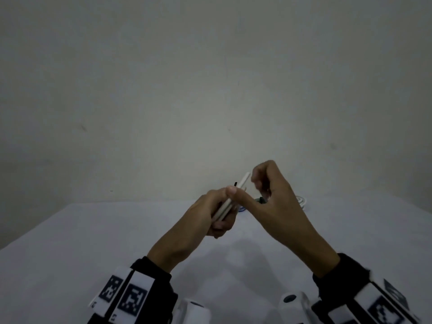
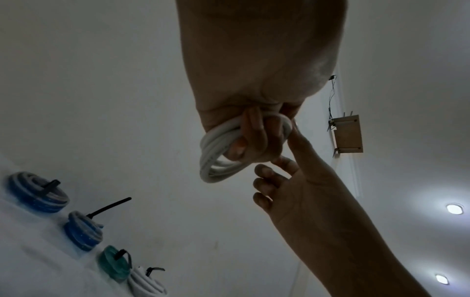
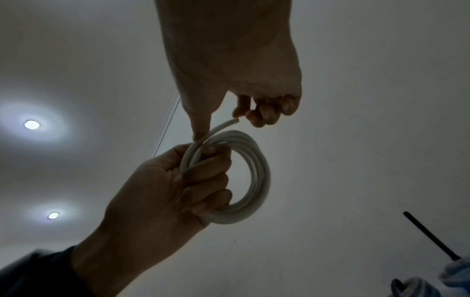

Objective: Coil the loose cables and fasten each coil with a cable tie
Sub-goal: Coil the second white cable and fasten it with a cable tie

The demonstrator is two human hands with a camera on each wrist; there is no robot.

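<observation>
The left hand (image 3: 162, 180) holds a white cable coil (image 3: 244, 176) up above the tabletop (image 1: 93, 242), its fingers (image 3: 206, 176) wrapped tight around one side of the ring. The right hand (image 1: 273, 197) is just beside the coil. Its thumb touches the top of the coil, near the loose cable end (image 3: 229, 123). Its other fingers (image 3: 264, 112) are curled and hold nothing. Four tied coils (image 2: 84, 235) lie in a row on the tabletop, well below the white cable coil.
</observation>
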